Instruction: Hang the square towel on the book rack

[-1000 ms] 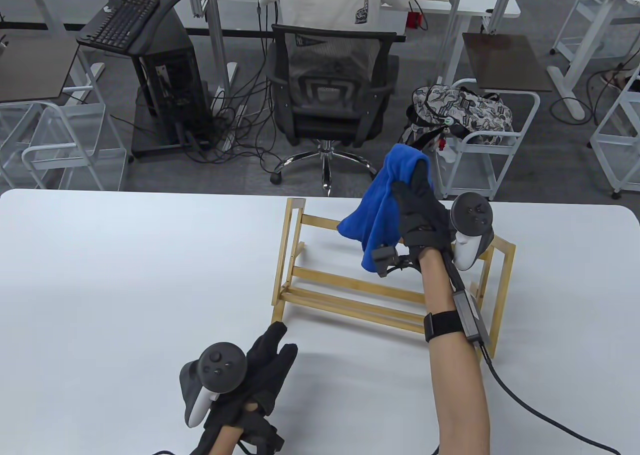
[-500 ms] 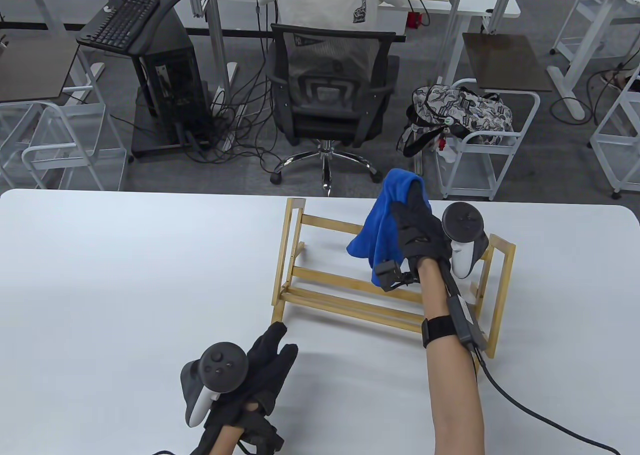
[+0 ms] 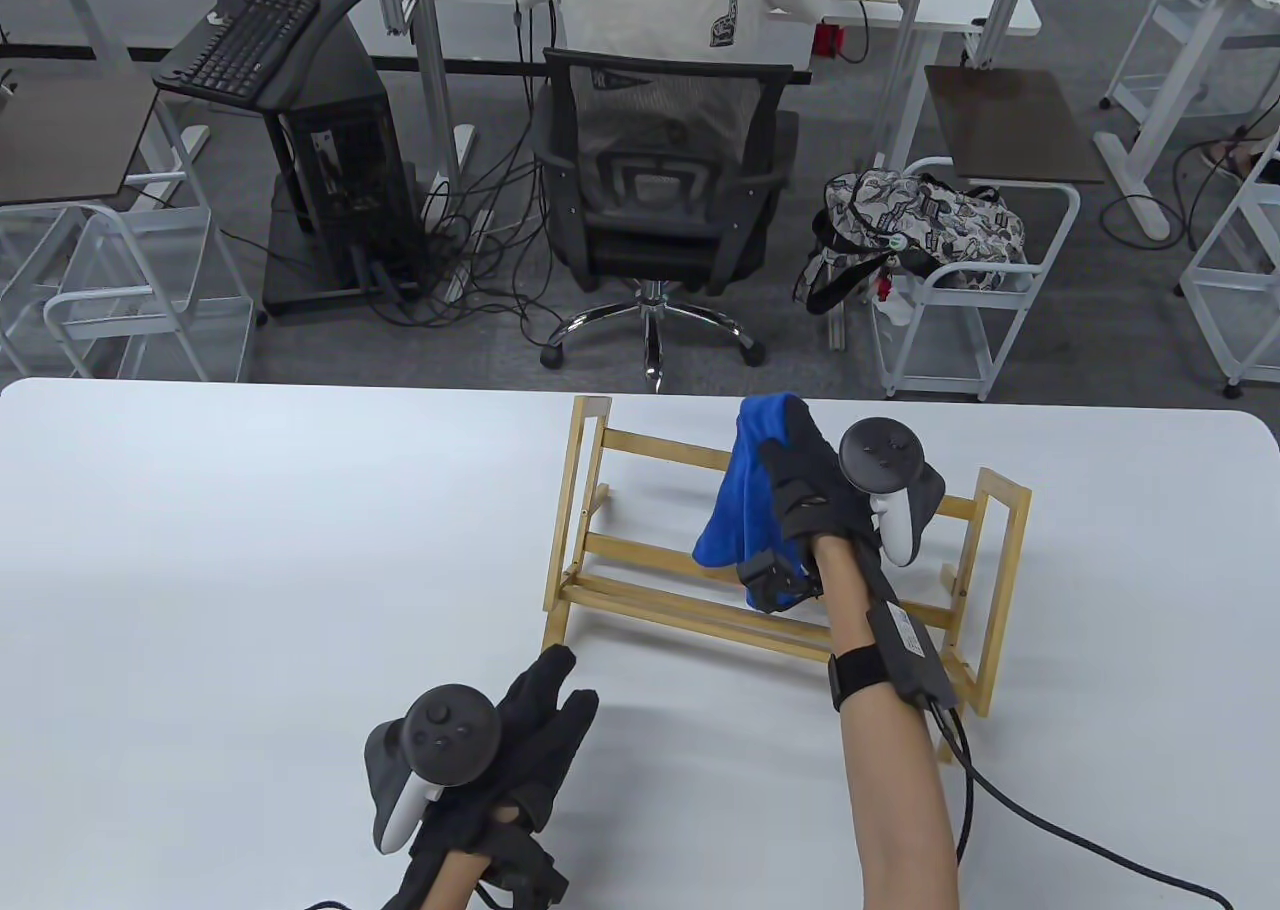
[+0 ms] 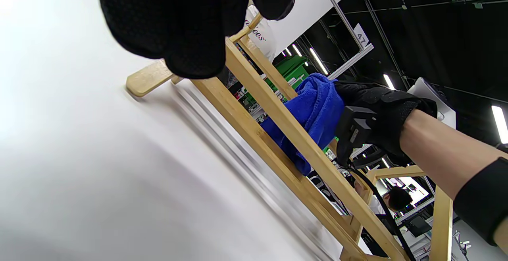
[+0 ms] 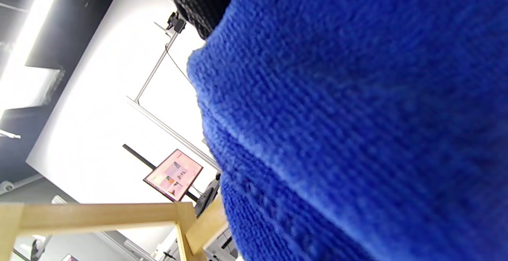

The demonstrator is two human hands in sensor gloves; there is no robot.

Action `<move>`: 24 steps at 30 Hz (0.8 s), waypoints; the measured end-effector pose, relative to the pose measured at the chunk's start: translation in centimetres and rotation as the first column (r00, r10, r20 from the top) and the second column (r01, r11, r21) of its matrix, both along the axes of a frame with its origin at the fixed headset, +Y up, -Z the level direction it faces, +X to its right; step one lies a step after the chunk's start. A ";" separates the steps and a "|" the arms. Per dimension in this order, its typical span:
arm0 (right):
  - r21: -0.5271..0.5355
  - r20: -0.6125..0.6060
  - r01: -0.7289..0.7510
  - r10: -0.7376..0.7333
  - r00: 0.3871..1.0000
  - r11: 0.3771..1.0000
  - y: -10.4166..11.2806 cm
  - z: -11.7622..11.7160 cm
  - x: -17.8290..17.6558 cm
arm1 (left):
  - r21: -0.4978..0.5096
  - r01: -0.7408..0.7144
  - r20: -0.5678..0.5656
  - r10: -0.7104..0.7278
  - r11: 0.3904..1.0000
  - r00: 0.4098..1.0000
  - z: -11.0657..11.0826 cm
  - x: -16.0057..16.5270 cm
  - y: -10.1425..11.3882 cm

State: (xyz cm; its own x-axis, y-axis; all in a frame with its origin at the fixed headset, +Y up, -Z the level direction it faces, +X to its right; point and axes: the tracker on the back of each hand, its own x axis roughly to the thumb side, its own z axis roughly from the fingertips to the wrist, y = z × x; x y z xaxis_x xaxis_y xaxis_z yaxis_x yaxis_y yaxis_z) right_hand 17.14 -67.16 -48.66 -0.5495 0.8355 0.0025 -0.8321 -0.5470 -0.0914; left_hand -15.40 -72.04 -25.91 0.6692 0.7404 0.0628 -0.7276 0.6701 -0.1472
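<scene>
A blue square towel (image 3: 738,500) hangs bunched from my right hand (image 3: 800,480), which grips it over the top back rail of the bamboo book rack (image 3: 590,495). The towel's lower end hangs inside the rack above its slatted shelf. The towel also shows in the left wrist view (image 4: 313,110), behind the rack's rails (image 4: 278,114), and fills the right wrist view (image 5: 357,114). My left hand (image 3: 535,730) rests flat on the white table (image 3: 250,550) by the rack's front left foot, holding nothing.
The rack stands at the table's far middle right. My right arm's cable (image 3: 1010,800) trails over the table at the right. Beyond the far edge are an office chair (image 3: 660,180), a white cart with a bag (image 3: 930,240) and desks.
My right hand has come down and toward me with the towel, from above the rack's back rail to level with it. The towel hangs lower into the rack. The left hand has not moved.
</scene>
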 end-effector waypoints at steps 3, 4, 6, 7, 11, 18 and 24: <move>-0.001 0.005 -0.036 0.036 0.999 0.999 -0.3 0.1 -0.3 | 0.001 0.006 0.002 -0.006 1.000 1.000 0.0 0.1 0.0; -0.003 0.005 -0.047 0.047 0.999 0.999 -0.3 0.1 -0.4 | 0.002 0.009 0.002 -0.009 1.000 1.000 0.0 0.1 0.0; -0.004 0.005 -0.062 0.062 0.998 0.998 -0.5 0.1 -0.5 | 0.003 0.012 0.002 -0.012 1.000 1.000 0.0 0.1 0.0; -0.004 0.008 -0.078 0.078 0.997 0.997 -0.6 0.1 -0.6 | 0.003 0.012 0.002 -0.012 1.000 1.000 0.0 0.1 0.0; -0.003 0.015 -0.130 0.130 0.991 0.991 -0.8 0.1 -0.8 | 0.000 0.016 0.004 -0.016 1.000 1.000 0.0 0.2 -0.1; -0.006 0.052 -0.249 0.249 0.967 0.968 -1.0 0.2 -0.9 | -0.003 0.027 0.005 -0.027 1.000 1.000 0.0 0.3 -0.2; -0.005 0.079 -0.330 0.329 0.941 0.944 -1.2 0.3 -1.1 | -0.004 0.033 0.007 -0.033 0.999 0.999 0.0 0.3 -0.2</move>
State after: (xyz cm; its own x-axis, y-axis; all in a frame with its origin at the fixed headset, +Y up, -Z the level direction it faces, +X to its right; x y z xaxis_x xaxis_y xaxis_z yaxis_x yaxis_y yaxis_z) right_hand 16.03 -68.31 -48.34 -0.7927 0.6080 -0.0452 -0.5957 -0.7882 -0.1546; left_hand -15.07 -72.27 -25.94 0.6929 0.7182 0.0643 -0.7041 0.6931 -0.1547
